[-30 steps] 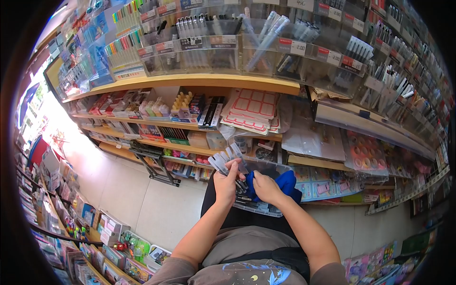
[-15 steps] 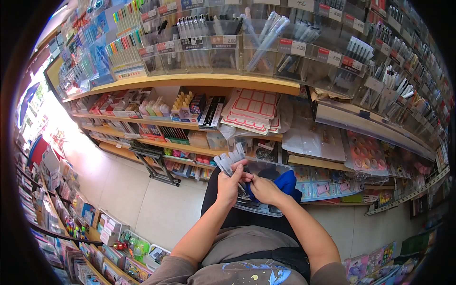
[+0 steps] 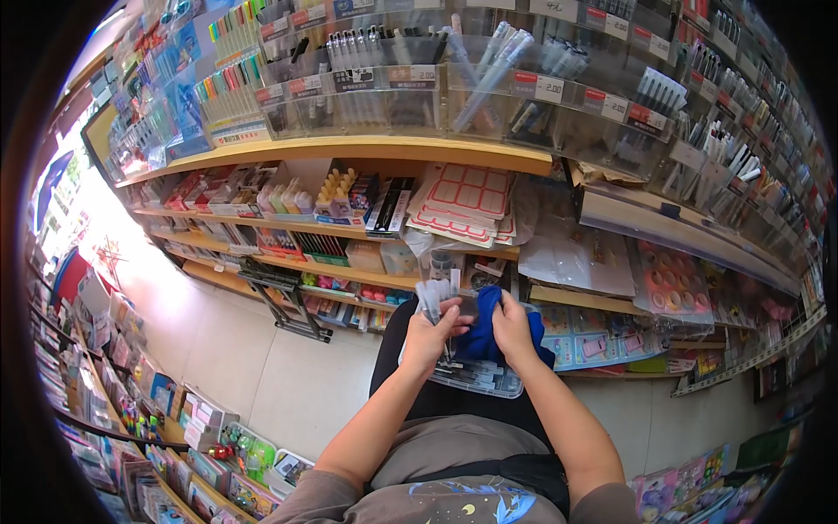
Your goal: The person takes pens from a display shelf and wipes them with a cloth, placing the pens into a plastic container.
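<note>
Several clear-and-white pens [image 3: 429, 299] are gripped in my left hand [image 3: 428, 339], their ends fanned upward past the fingers. My right hand [image 3: 513, 332] is closed on a blue cloth [image 3: 485, 327], which hangs down over a transparent plastic box [image 3: 515, 389]. That box rests at my lap, below both hands. More pens [image 3: 476, 375] lie inside it, partly hidden by the cloth and my hands. A small gap separates the two hands.
Ahead runs a wooden shelf edge [image 3: 349, 148] with clear pen bins [image 3: 358, 100] above it. Stacked label sheets [image 3: 458, 201] lie on a lower shelf. A black folding stand [image 3: 284, 301] is on the floor at left; goods trays [image 3: 249, 454] stand at lower left.
My right hand has moved up and right, away from the left, lifting part of the blue cloth. My left hand has shifted slightly right with the pens, now more upright. More of the box shows.
</note>
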### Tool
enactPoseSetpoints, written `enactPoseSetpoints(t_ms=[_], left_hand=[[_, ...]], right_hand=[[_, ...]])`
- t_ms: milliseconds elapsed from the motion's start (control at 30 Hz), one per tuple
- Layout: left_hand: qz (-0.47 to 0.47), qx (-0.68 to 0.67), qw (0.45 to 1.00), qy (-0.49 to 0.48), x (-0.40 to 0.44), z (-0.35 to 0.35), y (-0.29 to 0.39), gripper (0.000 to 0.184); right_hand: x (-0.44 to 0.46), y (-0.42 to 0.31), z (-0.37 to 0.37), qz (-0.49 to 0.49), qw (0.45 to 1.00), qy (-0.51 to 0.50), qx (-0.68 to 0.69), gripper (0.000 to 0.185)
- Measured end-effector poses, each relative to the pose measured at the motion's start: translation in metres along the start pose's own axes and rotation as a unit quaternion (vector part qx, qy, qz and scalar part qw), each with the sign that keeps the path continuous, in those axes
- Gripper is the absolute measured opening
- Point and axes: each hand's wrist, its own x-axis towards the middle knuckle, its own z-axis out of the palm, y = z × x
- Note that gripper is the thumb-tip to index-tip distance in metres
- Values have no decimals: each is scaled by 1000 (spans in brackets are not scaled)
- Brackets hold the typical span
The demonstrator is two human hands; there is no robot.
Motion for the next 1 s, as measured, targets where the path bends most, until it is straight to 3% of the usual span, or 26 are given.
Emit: enactPoseSetpoints(t_ms=[100,133,200,333,533,633,733,833,1000], left_hand=[[-53,84,994,-40,5,0,-8,23],[-48,119,991,-40,5,1,-9,20],[-38,190,980,-40,3,3,-10,14],[69,274,958,-49,10,-5,-28,11],[8,280,958,-62,7,0,-19,15],[-41,215,972,-83,-2,9,-2,16],[-81,182,976,-94,-4,11,2,14],[-86,163,979,-88,-5,12,5,20],[-90,172,975,-104,-4,10,3,21]], right_hand=[[-8,-34,1,126,977,-92,145,18],[-8,-24,1,49,993,-96,50,14],[-10,-12,1,36,992,-114,36,13],[-10,-7,-2,-17,988,-112,-106,18],[-12,-7,-4,-18,992,-67,-103,17],[-8,-14,-6,10,995,-25,-95,16],[-6,-6,-6,-4,997,-46,-60,13],[-6,-18,0,30,996,-39,72,15],[-4,-24,-5,13,997,-75,29,22]])
